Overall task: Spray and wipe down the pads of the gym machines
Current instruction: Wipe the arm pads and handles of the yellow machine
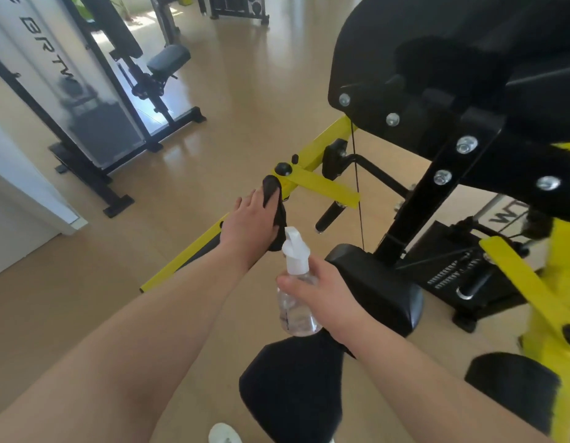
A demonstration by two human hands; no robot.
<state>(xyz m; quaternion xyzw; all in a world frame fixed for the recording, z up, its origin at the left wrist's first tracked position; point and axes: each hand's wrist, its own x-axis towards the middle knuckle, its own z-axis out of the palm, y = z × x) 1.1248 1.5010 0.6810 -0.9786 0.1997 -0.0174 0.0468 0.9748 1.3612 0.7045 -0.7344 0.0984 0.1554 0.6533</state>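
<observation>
1. left hand reaches out ahead, fingers curled over a bunched black cloth, which it holds down on the yellow frame bar by its black end cap. a tail of cloth hangs under the palm.
2. right hand is wrapped round the clear spray bottle, thumb across the front. can't tell if a finger is on the trigger.
3. white nozzle stands upright and faces forward, toward the left hand and cloth, not toward any pad.
4. nearest pad is the small black pad. it lies just right of the right hand, seemingly touching its far side, with its long axis running from upper left to lower right.
5. a second black pad sits below the right wrist, close to the person. a large pad is up at upper right, well apart from both hands. a roller pad is at lower right.
6. key relation: the cloth is on metal frame, not on padding, while the bottle hand is the nearer one to the small black pad.
7. judgement: little pad wiping shows on this machine. the next move likely needs the nozzle turned right, onto the small black pad, then the left hand brought back across with the cloth.
8. risk: spraying as aimed now would wet the left hand or the floor.
</observation>
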